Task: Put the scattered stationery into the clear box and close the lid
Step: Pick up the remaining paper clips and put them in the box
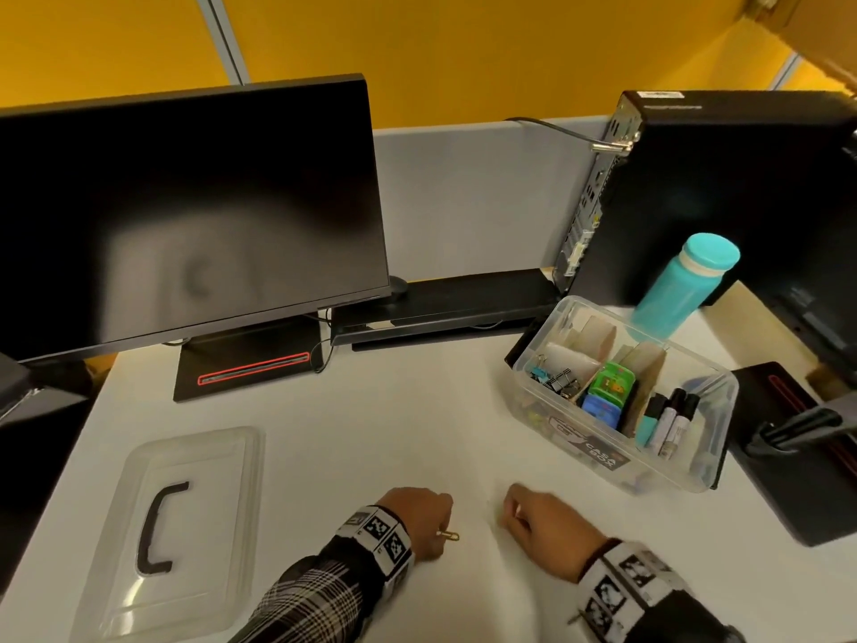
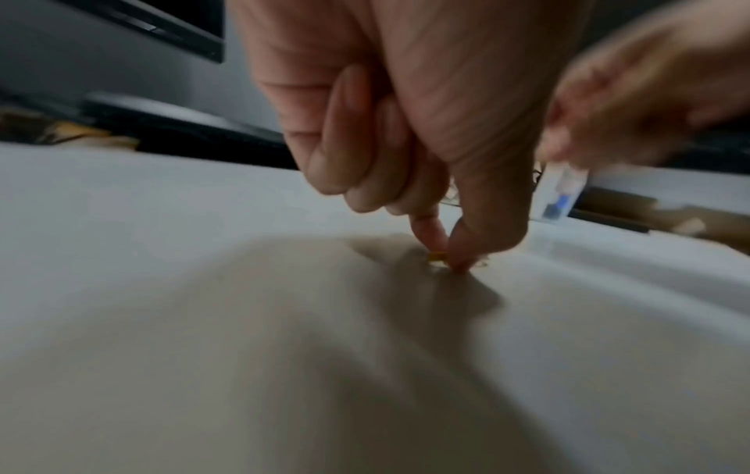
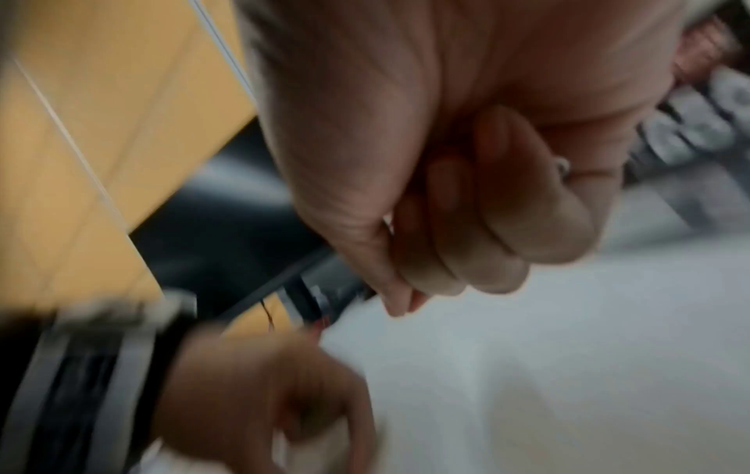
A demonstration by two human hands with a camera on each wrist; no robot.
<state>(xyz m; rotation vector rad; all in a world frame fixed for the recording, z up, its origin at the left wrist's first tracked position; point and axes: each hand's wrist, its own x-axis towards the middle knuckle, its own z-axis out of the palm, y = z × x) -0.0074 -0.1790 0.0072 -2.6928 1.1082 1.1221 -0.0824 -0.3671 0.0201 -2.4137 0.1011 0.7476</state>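
Observation:
My left hand [image 1: 440, 533] pinches a small gold paper clip [image 1: 450, 535] against the white desk between thumb and forefinger; the left wrist view shows the left hand [image 2: 446, 253] with its tips on the gold paper clip [image 2: 436, 256]. Just to its right, my right hand [image 1: 533, 515] is curled into a fist. In the right wrist view a small silvery loop [image 3: 562, 166], seemingly a paper clip, pokes out of the curled right hand [image 3: 399, 301]. The clear box [image 1: 686, 475] stands open at the right with binder clips, sharpeners and markers inside. Its clear lid [image 1: 208, 457] lies flat at the left.
A dark monitor [image 1: 185, 215] stands at the back left and a black computer tower [image 1: 742, 192] at the back right. A teal bottle [image 1: 681, 285] stands behind the box. A black stand [image 1: 797, 457] with cables sits to the right of the box.

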